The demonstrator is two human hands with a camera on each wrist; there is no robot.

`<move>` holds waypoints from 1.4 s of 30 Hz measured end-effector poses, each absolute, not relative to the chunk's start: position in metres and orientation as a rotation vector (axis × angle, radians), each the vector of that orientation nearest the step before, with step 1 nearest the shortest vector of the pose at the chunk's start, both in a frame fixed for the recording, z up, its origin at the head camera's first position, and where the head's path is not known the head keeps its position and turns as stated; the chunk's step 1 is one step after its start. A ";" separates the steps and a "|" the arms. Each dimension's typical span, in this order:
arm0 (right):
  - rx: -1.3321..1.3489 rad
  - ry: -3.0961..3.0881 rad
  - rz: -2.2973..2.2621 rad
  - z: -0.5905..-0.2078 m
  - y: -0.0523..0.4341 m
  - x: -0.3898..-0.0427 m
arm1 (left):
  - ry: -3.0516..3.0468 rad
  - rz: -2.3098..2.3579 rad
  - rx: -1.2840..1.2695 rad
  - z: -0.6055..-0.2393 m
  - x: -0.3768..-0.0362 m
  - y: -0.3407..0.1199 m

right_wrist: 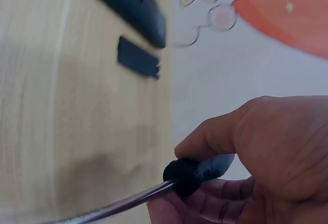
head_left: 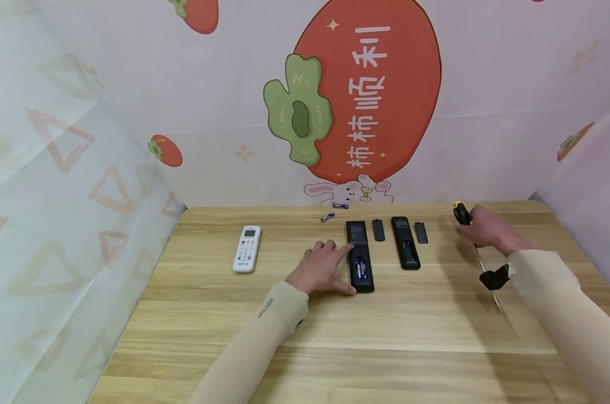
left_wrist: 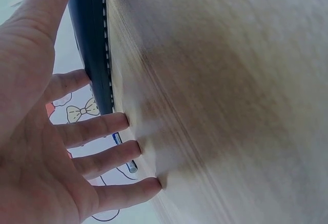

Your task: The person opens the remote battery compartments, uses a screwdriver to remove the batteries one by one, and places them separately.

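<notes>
My left hand [head_left: 321, 269] lies with spread fingers on the table, its thumb and index finger touching the left edge of a long black remote control [head_left: 357, 241]. Two blue batteries [head_left: 361, 269] sit in that remote's uncovered compartment. In the left wrist view, the other fingertips [left_wrist: 154, 183] rest on the wood beside the remote [left_wrist: 92, 39]. At the right, my right hand [head_left: 490, 229] grips the black and yellow handle of a screwdriver [head_left: 461, 213]. Its long metal shaft [right_wrist: 123, 203] slants down toward the table's front in the head view.
A shorter black remote [head_left: 406, 243] has its compartment uncovered. Two dark battery covers [head_left: 379, 230] lie beside the remotes. Loose batteries [head_left: 328, 216] are near the back edge. A white remote [head_left: 247, 249] lies at the left. Printed cloth [head_left: 224, 168] walls the back and sides.
</notes>
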State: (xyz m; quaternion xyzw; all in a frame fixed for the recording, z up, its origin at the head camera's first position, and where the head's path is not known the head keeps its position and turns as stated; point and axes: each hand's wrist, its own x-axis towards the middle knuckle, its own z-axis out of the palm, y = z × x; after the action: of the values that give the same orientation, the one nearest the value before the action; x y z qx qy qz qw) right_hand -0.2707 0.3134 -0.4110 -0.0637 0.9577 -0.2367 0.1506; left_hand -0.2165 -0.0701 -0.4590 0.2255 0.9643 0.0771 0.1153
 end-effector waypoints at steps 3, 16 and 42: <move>-0.223 2.782 -0.738 -0.400 0.306 -0.266 | 2.826 0.223 0.662 -0.458 -0.216 -0.070; -0.297 2.784 -1.174 -0.354 0.254 -0.236 | 2.817 0.218 0.672 -0.457 -0.216 -0.070; -0.702 2.723 -1.510 -0.350 0.193 -0.208 | 2.816 0.237 0.661 -0.454 -0.214 -0.070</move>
State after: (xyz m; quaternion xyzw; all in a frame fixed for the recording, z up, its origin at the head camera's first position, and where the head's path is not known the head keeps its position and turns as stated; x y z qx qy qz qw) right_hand -0.2081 0.1931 -0.3497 -0.2198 0.8529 -0.4729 -0.0250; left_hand -0.2140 -0.0698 -0.4542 0.2262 0.9634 0.0811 0.1191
